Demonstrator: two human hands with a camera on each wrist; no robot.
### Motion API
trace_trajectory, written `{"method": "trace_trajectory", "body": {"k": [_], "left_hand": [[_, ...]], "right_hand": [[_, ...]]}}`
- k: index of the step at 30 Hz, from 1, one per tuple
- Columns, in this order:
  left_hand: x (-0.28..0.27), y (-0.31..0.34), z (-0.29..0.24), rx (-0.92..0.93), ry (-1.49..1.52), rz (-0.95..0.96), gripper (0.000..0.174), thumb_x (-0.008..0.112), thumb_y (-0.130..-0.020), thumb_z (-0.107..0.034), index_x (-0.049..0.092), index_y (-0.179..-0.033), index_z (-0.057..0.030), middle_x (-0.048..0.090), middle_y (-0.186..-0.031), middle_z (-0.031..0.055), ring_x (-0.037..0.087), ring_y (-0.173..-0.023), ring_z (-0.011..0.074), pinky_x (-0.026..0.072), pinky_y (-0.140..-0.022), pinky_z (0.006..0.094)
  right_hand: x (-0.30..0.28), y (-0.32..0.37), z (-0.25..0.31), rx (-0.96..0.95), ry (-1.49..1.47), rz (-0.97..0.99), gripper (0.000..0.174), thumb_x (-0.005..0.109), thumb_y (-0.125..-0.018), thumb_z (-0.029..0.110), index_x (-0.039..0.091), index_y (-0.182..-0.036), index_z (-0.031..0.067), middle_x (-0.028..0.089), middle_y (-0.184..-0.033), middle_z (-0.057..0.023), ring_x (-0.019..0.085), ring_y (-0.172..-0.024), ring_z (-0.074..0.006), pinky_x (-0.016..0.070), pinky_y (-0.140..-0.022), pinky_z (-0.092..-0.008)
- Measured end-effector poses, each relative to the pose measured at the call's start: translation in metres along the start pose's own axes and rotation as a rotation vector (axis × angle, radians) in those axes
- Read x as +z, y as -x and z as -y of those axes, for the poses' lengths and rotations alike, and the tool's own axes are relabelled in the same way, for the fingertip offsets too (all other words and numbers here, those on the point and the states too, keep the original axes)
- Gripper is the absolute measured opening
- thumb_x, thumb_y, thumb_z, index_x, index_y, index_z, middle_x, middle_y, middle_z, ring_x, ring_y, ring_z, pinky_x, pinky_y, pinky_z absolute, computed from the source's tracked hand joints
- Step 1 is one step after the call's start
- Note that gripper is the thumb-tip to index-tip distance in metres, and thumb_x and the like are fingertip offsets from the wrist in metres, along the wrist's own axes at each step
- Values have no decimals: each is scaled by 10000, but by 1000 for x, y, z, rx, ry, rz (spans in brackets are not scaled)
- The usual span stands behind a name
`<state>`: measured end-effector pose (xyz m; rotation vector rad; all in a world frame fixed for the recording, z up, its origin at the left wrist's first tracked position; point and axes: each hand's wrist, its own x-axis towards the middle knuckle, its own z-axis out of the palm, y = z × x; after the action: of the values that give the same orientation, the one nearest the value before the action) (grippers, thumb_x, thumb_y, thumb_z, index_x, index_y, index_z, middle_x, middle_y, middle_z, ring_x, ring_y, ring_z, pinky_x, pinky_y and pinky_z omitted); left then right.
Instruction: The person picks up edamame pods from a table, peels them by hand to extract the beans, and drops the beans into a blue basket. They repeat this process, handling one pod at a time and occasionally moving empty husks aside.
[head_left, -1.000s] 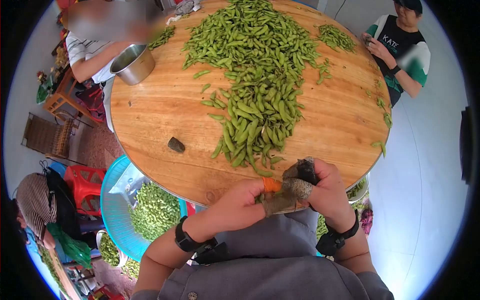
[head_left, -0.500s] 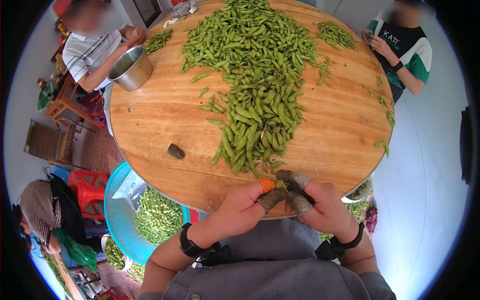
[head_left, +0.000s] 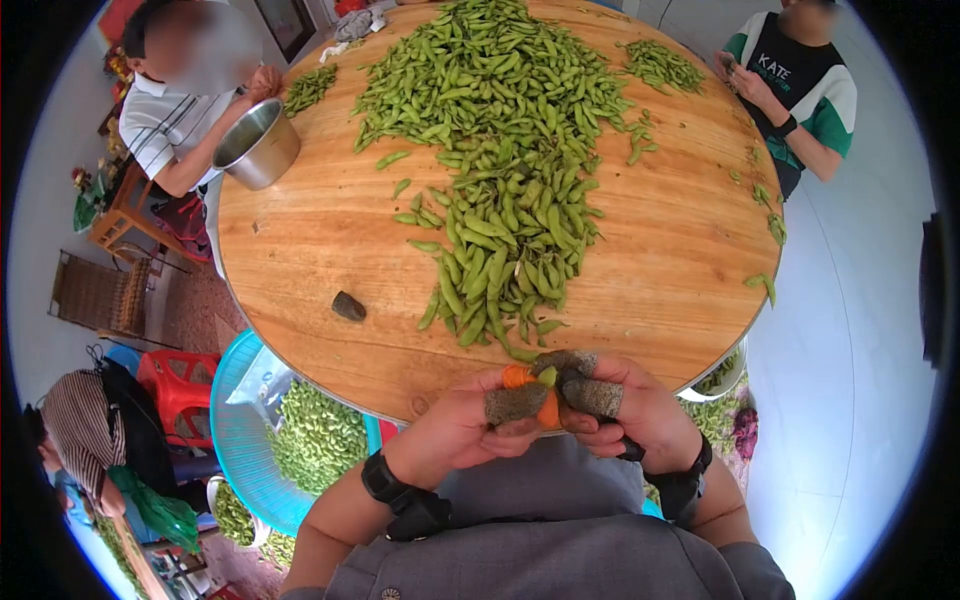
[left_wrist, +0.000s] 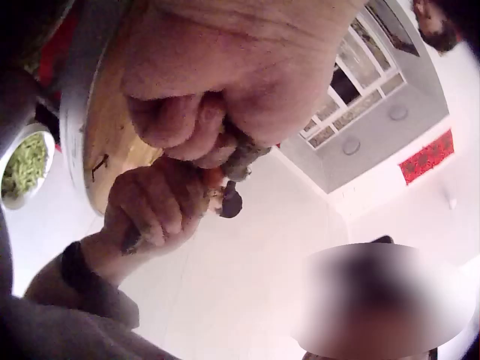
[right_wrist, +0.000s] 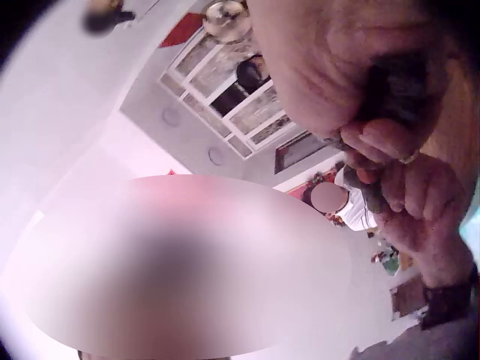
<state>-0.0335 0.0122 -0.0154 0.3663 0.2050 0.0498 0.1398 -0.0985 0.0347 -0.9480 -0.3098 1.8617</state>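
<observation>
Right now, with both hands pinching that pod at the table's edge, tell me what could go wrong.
1. The left hand and right hand pinch the pod right at the table rim, above the lap; a popped bean may drop there, missing the blue basket.
2. The pile of pods reaches close to the near edge; a stray wrist could knock some off.

Low in the head view is a grey button-front shirt (head_left: 560, 545), with a small round button (head_left: 385, 592) at lower left. Black straps (head_left: 385, 480) band both wrists. The left hand (head_left: 455, 430) wears orange and speckled grey-brown fingertip sleeves (head_left: 515, 402). The right hand (head_left: 645, 415) wears grey-brown ones.
</observation>
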Motion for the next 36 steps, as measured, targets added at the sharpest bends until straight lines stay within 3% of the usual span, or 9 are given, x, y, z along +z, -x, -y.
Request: {"method": "trace_trajectory", "body": {"k": [4,7,10,14,19,23,26,31,36], "left_hand": [[-4,-2,3,13,0,81,169,529,-889,-204,557,-978,-62,381,-612,-43,270,-446,45,200,-406,204],[4,-6,1,54,-245,-147,167,570,-873,-205,571,-967,-67,427,-641,-43,348,-493,38,280,-435,196],[4,-9,5,362,-922,-290,204,645,-827,-111,616,-1016,-41,631,-860,-5,551,-796,71,457,-711,226],[11,-10,1,484,-1100,-301,206,624,-838,-148,608,-1003,-26,631,-782,44,568,-712,92,457,-641,252],[13,-7,-1,589,-1655,-393,184,539,-810,-112,590,-955,-11,542,-671,163,564,-599,236,433,-550,317],[5,-8,7,648,-1679,-405,239,513,-798,-80,565,-1022,-18,547,-689,142,562,-629,220,439,-571,319],[1,-7,10,542,-1422,-373,288,490,-821,-73,535,-1102,-34,567,-754,82,551,-684,142,432,-571,288],[10,-9,7,165,-491,-389,310,406,-868,-70,522,-1155,-81,539,-885,-6,442,-662,43,348,-516,182],[9,-1,2,139,-383,-253,296,415,-879,-90,505,-1162,-80,506,-831,-2,381,-615,42,287,-479,172]], "right_hand": [[6,2,-1,-42,134,-34,295,449,-910,126,509,-1198,101,514,-696,15,400,-510,-30,315,-435,-174],[5,5,-9,-237,697,-197,295,470,-893,115,528,-1181,94,552,-694,22,481,-564,-34,389,-478,-188],[14,11,-6,-346,938,-203,317,496,-839,50,536,-1153,73,607,-733,3,552,-646,-49,457,-578,-215],[13,10,-8,-355,916,-196,299,497,-840,39,543,-1133,75,600,-717,9,536,-614,-45,449,-564,-210],[10,3,-11,-338,849,-281,286,494,-846,43,548,-1126,75,578,-694,23,501,-568,-44,428,-511,-210],[11,-1,-14,-323,797,-323,293,492,-842,38,549,-1128,64,575,-698,18,491,-562,-38,416,-501,-207],[13,-2,-15,-327,751,-350,304,497,-830,31,552,-1128,53,583,-712,6,504,-592,-42,427,-531,-211],[8,-7,-22,-489,975,-349,319,514,-812,14,554,-1127,45,587,-742,-14,529,-669,-58,447,-596,-222],[11,-5,-18,-539,954,-420,290,528,-815,21,561,-1103,40,562,-718,-22,523,-659,-63,442,-590,-225]]}}
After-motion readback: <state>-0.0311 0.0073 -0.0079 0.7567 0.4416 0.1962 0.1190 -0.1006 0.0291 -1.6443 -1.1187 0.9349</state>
